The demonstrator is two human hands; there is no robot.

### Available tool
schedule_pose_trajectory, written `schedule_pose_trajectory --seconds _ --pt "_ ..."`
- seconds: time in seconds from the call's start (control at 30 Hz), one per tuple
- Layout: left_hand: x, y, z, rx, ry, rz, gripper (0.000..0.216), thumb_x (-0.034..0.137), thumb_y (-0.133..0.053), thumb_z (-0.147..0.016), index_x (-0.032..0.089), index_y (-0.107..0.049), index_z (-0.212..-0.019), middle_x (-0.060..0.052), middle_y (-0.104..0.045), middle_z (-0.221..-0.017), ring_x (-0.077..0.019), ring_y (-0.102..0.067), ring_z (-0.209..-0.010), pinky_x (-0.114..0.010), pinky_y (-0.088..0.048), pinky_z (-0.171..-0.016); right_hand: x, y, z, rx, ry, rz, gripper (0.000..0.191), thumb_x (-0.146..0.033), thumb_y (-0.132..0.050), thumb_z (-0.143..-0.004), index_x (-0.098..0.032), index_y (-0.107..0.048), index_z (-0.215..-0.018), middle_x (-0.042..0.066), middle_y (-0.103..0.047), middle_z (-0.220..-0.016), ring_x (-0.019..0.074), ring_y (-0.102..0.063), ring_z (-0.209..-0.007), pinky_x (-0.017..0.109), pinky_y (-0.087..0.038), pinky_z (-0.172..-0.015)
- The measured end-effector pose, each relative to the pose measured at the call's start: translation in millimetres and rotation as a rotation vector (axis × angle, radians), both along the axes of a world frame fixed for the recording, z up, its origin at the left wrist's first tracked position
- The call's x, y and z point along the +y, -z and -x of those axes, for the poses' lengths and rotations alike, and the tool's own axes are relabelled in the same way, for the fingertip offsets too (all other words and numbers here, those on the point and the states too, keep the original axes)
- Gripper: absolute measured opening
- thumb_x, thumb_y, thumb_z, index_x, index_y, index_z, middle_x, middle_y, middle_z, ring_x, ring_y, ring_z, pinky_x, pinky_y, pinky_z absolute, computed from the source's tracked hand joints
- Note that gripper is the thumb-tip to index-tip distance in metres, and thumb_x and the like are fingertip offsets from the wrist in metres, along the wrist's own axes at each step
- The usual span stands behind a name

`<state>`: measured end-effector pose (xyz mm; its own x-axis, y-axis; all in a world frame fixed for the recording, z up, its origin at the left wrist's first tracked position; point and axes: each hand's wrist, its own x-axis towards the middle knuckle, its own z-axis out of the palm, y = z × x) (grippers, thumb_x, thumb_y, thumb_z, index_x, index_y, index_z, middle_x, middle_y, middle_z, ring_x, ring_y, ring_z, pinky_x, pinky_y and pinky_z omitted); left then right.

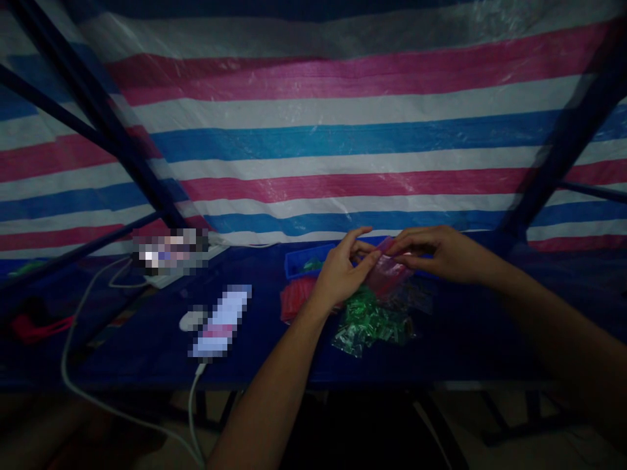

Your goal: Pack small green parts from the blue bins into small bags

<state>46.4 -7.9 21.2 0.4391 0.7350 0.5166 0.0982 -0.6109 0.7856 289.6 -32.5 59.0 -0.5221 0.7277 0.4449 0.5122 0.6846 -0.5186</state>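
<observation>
Between my two hands is a small pink see-through plastic bag (389, 274). My left hand (345, 267) pinches its upper left edge between thumb and fingers. My right hand (426, 251) grips the top right edge with fingertips closed on it. Below the bag lies a pile of small clear packets with green contents (369, 320). A stack of flat pink-red bags (296, 297) sits left of the pile, partly hidden by my left wrist. Behind it stands a blue tray (294, 262) with something green inside. What is inside the held bag cannot be made out.
The blue table (274, 359) carries a blurred-out phone (223, 323) with a white cable (193, 398) and a white round object (192, 318). A white power strip (171, 277) lies farther back. Dark frame poles (563, 140) and a striped sheet (343, 143) stand behind.
</observation>
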Motion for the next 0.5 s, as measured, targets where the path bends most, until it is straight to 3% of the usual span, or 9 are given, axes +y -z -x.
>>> schedule_pose_trajectory --seconds 0.1,0.2,0.37,0.5 --pt "5 1.7 2 -0.062 -0.090 -0.028 0.047 0.035 -0.065 -0.098 0.024 -0.051 -0.142 -0.009 -0.073 -0.114 -0.0202 -0.069 -0.100 -0.033 -0.053 -0.085 0 -13.2 -27 0.008 0.081 0.040 0.027 -0.046 -0.073 -0.089 -0.027 -0.080 -0.107 0.006 -0.079 -0.105 0.0217 -0.073 -0.084 0.036 -0.059 -0.074" --pt "9 1.0 5 -0.080 -0.181 -0.051 0.044 0.037 -0.064 -0.099 0.023 -0.053 -0.139 -0.009 -0.073 -0.113 -0.0195 -0.069 -0.098 -0.032 -0.053 -0.083 6 -24.9 -64 0.111 0.291 0.070 0.031 -0.041 -0.078 -0.086 -0.024 -0.080 -0.111 0.009 -0.080 -0.105 0.0218 -0.075 -0.084 0.037 -0.056 -0.074" --pt "9 -2.5 8 -0.064 -0.298 -0.087 0.034 0.036 -0.062 -0.100 0.021 -0.060 -0.130 -0.008 -0.074 -0.107 -0.0196 -0.069 -0.095 -0.030 -0.051 -0.078 21 -31.0 -107 -0.074 0.657 0.037 0.030 -0.028 -0.085 -0.077 -0.022 -0.082 -0.106 0.010 -0.081 -0.082 0.0225 -0.076 -0.073 0.037 -0.050 -0.072" --pt "10 -1.1 8 -0.069 -0.330 -0.070 0.033 0.036 -0.062 -0.100 0.021 -0.060 -0.128 -0.007 -0.074 -0.106 -0.0200 -0.070 -0.095 -0.029 -0.052 -0.075 28 -16.7 -103 -0.054 0.670 0.081 0.032 -0.038 -0.082 -0.078 -0.018 -0.083 -0.103 0.013 -0.081 -0.084 0.0205 -0.075 -0.070 0.036 -0.048 -0.071"
